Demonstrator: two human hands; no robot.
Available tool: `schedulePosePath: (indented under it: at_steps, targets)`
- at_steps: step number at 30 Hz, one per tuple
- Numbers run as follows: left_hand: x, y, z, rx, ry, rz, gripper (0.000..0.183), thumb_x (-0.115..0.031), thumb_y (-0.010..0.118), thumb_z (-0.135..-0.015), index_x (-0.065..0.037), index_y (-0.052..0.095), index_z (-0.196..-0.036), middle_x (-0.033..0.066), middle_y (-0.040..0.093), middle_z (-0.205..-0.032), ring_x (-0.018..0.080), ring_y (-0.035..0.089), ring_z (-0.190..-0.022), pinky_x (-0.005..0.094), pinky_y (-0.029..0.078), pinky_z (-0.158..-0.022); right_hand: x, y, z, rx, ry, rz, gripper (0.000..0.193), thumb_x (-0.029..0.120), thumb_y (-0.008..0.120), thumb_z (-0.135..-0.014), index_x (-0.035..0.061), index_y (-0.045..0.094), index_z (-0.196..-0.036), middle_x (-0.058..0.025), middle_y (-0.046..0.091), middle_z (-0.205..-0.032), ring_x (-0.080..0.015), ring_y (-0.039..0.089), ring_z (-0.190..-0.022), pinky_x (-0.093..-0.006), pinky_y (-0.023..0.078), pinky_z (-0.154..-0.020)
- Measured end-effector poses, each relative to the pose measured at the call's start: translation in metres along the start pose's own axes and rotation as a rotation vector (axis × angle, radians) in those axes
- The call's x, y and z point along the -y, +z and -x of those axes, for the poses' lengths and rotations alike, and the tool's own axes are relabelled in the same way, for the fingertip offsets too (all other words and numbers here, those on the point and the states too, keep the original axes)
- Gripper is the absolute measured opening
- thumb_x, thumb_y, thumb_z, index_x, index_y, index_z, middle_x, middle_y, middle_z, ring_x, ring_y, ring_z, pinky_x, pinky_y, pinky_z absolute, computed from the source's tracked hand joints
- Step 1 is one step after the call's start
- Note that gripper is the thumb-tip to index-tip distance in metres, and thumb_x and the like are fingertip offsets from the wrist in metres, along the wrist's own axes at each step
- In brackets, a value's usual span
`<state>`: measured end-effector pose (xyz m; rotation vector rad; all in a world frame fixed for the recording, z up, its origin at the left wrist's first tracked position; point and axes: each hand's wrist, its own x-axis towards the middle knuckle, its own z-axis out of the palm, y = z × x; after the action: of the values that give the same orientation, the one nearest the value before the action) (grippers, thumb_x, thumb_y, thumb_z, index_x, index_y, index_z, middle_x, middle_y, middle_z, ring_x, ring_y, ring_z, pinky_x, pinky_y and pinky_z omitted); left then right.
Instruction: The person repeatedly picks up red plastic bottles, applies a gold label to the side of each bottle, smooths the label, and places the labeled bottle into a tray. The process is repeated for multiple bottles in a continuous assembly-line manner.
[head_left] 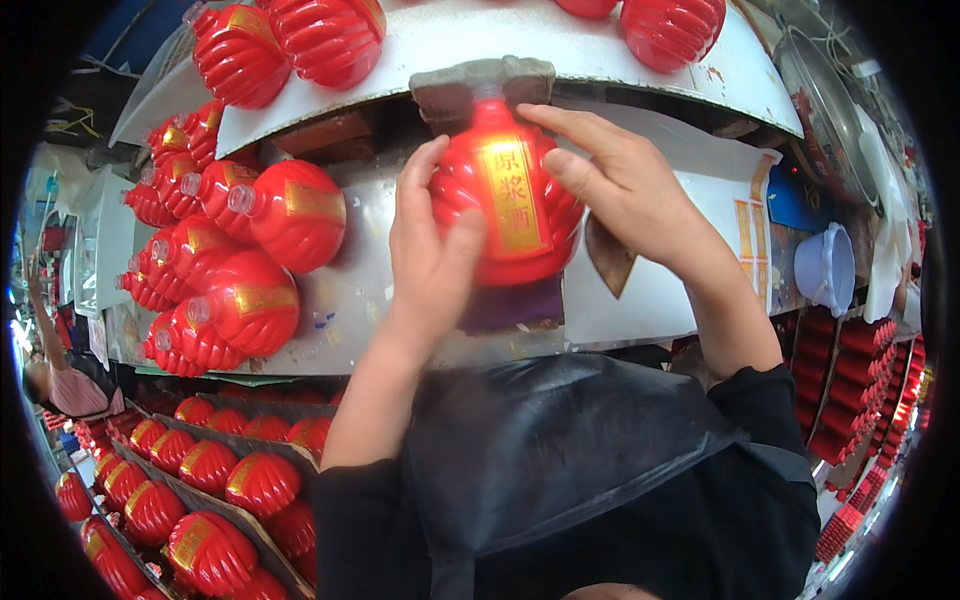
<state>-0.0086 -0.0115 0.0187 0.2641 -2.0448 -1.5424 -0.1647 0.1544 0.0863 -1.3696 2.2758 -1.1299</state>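
A rounded, ribbed red bottle (450,190) with a gold label (512,200) lies in front of me, its neck pointing away against a grey padded block (445,95). My left hand (430,235) is closed about the left side, thumb across the front. On the right shoulder rest the fingers of my right hand (615,175), its thumb beside the label. Under the bottle a purple pad (515,308) shows. Close by my right hand lies a dark brown pointed flat piece (608,258), partly hidden.
Several red bottles (300,215) lie at the left of the bench; others sit on the raised white shelf (450,45). Cartons of bottles (205,465) stand lower left. At right are a sheet with gold labels (750,235) and a pale blue bucket (825,268). Another person (75,385) is far left.
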Motion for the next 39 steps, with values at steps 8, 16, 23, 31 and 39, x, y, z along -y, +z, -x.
schedulePosePath:
  at_steps: [8, 16, 23, 31, 39]
  targets:
    - [-0.002, 0.004, 0.003, 0.016, -0.069, 0.105, 0.068, -0.024, 0.069, -0.093, 0.004, 0.043, -0.15, 0.0204, 0.042, -0.155, 0.0309, 0.043, -0.145, 0.0424, 0.034, -0.121, -0.002, 0.014, 0.036, 0.059, 0.22, -0.175, 0.087, 0.031, 0.079, -0.09, 0.0135, 0.037, -0.164, -0.0182, 0.062, -0.135, -0.0117, 0.062, -0.076, -0.0278, 0.054, -0.07]
    - [0.0, 0.001, 0.003, 0.012, -0.004, 0.009, 0.065, -0.023, 0.069, -0.091, 0.002, 0.047, -0.147, 0.0206, 0.043, -0.155, 0.032, 0.043, -0.146, 0.0428, 0.033, -0.122, -0.007, 0.022, 0.037, 0.028, 0.172, -0.115, 0.086, 0.03, 0.077, -0.091, 0.0129, 0.036, -0.164, -0.0205, 0.058, -0.143, -0.0119, 0.062, -0.078, -0.0285, 0.054, -0.071]
    - [0.003, -0.003, 0.001, 0.045, -0.053, 0.138, 0.056, -0.03, 0.06, -0.101, 0.001, 0.049, -0.146, 0.0194, 0.043, -0.156, 0.0304, 0.039, -0.148, 0.041, 0.028, -0.124, -0.013, 0.019, 0.035, 0.086, 0.241, -0.328, 0.075, 0.028, 0.067, -0.1, 0.0148, 0.033, -0.165, -0.0149, 0.058, -0.143, -0.0108, 0.061, -0.08, -0.0287, 0.055, -0.073]
    - [-0.002, 0.0, 0.0, 0.022, -0.055, 0.095, 0.066, -0.029, 0.073, -0.09, 0.0, 0.051, -0.144, 0.0193, 0.043, -0.154, 0.0305, 0.042, -0.145, 0.0419, 0.032, -0.122, -0.006, 0.021, 0.036, 0.064, 0.236, -0.253, 0.078, 0.038, 0.069, -0.096, 0.0099, 0.037, -0.162, -0.023, 0.053, -0.149, -0.0298, 0.059, -0.116, -0.0368, 0.05, -0.099]
    - [-0.006, 0.006, -0.001, -0.019, -0.058, 0.004, 0.072, -0.02, 0.082, -0.077, -0.002, 0.052, -0.14, 0.0186, 0.045, -0.15, 0.032, 0.045, -0.142, 0.0435, 0.037, -0.119, -0.004, 0.024, 0.036, 0.026, 0.205, -0.181, 0.086, 0.043, 0.072, -0.09, 0.0055, 0.038, -0.159, -0.0276, 0.052, -0.15, -0.0406, 0.057, -0.134, -0.042, 0.048, -0.109]
